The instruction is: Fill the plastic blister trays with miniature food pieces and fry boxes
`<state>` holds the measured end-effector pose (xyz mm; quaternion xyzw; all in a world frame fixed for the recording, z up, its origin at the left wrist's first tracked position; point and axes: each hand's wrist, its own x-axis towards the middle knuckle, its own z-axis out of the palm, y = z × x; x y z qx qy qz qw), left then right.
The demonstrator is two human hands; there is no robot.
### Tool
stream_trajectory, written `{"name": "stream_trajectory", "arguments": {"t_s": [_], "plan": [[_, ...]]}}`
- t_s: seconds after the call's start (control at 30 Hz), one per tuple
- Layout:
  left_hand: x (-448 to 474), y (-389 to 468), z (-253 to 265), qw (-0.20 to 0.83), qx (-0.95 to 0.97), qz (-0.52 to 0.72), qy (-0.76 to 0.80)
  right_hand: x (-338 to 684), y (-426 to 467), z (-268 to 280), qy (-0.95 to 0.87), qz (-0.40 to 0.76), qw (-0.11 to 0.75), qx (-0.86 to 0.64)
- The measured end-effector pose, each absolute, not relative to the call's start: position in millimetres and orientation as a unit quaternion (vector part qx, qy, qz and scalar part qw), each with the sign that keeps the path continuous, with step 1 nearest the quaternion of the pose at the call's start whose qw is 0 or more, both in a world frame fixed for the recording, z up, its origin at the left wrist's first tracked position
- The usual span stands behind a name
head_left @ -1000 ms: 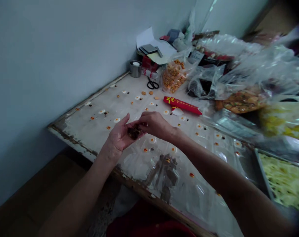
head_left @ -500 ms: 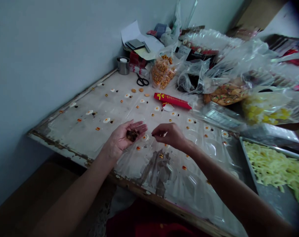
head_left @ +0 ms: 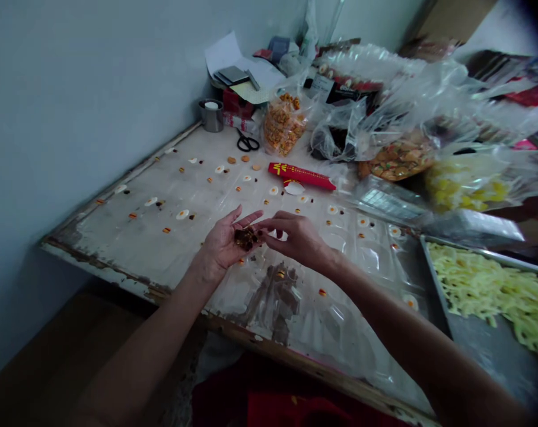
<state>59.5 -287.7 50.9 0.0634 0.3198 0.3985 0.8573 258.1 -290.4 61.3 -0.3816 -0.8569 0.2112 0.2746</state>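
Palm up over the middle of the table, my left hand (head_left: 226, 240) cradles a small heap of shiny dark brown pieces (head_left: 246, 238). My right hand (head_left: 298, 237) reaches in from the right, fingertips bent together at the heap's edge. What sits between those fingertips is too small to make out. Beneath both hands, clear plastic trays (head_left: 340, 326) with shallow compartments cover the table. Small fried-egg-shaped pieces (head_left: 182, 214), tiny burger-like pieces (head_left: 166, 230) and dark brown bits (head_left: 191, 217) lie spread across them.
A red packet (head_left: 302, 176), black scissors (head_left: 248, 142) and a metal cup (head_left: 211, 115) lie farther back. Plastic bags hold orange snacks (head_left: 284, 127), assorted pieces (head_left: 397, 160) and yellow pieces (head_left: 468, 187). At right, a metal tray (head_left: 477, 350) carries pale yellow-green strips (head_left: 486, 284). A wall (head_left: 95, 89) borders the left.
My right hand has moved left, from beside my left hand to the brown heap in its palm. The whole view has shifted slightly, so the table appears farther left.
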Motion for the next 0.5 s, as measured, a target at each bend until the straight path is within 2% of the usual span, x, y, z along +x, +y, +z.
{"name": "stream_trajectory", "arguments": {"t_s": [0.13,0.27,0.37,0.5], "plan": [[83,-289,66,0.852,0.054,0.409,0.324,255,-283,64,-0.809,0.275,0.277,-0.439],[99,-288,72,0.831,0.019,0.456,0.319,273,-284,63,-0.71,0.384,0.333,-0.487],[96,-288,64,0.818,0.005,0.476,0.323,301,-295,58,-0.723,0.308,0.339,-0.517],[85,-289,52,0.796,-0.011,0.494,0.35,334,-315,37,-0.804,0.208,0.261,-0.492]]}}
